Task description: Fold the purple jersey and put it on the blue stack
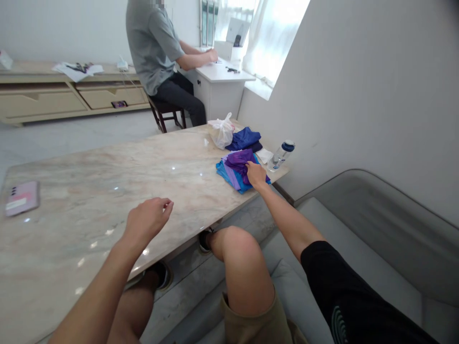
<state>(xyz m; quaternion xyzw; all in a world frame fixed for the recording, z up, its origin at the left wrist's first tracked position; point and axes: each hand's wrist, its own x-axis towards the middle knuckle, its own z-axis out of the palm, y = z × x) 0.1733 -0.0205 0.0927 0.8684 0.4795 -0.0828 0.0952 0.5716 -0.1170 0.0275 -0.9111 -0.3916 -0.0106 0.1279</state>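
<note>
Near, left hand (147,222) hovers loosely curled, empty; far right, right hand (255,174) grasps purple cloth (239,160) atop folded stack (229,174), likely a pick-up step, requiring a lift clear.

Marble-top table (107,177) over pale tiled floor (71,131). White walls (358,86). Low beige sideboard (68,93) along far wall. White desk (218,79) by bright curtained window (268,33), daylight blown out; dark wooden chair (167,112) beside it. Grey sofa (376,239) at right.
</note>
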